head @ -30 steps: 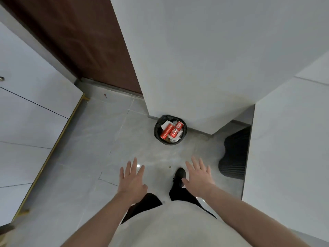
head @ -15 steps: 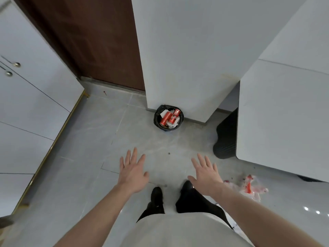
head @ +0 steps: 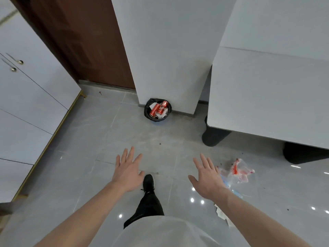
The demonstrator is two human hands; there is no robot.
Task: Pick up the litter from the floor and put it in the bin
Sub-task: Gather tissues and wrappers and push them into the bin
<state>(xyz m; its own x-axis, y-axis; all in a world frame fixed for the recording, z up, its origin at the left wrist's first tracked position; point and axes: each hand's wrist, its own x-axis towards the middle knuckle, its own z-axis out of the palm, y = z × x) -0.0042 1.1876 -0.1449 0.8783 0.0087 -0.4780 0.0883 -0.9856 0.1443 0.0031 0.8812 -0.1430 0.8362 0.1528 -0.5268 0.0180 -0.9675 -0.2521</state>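
Both hands, left (head: 126, 172) and right (head: 207, 180), held out, fingers (head: 198, 162) spread, holding nothing. Wrapper (head: 237, 171) on floor (head: 89, 139) just beside right fingers. Bin (head: 157, 110) well ahead of fingertips, against wall.

Floor (head: 89, 139): grey stone-look tiles, polished, glossy, mirroring ceiling lights. Door (head: 89, 41): dark brown wood grain, matt. Cabinet fronts (head: 26, 95): white, smooth, satin; small round metal knobs (head: 13, 69); brass-coloured metal strip along the base. Bin (head: 147, 113): lined with black plastic film, slightly shiny. Cans (head: 154, 109) inside: red printed metal, glossy. Wrapper (head: 238, 171) on floor: thin clear crinkled plastic with red print. Tabletop (head: 267, 95): white, smooth, matt.
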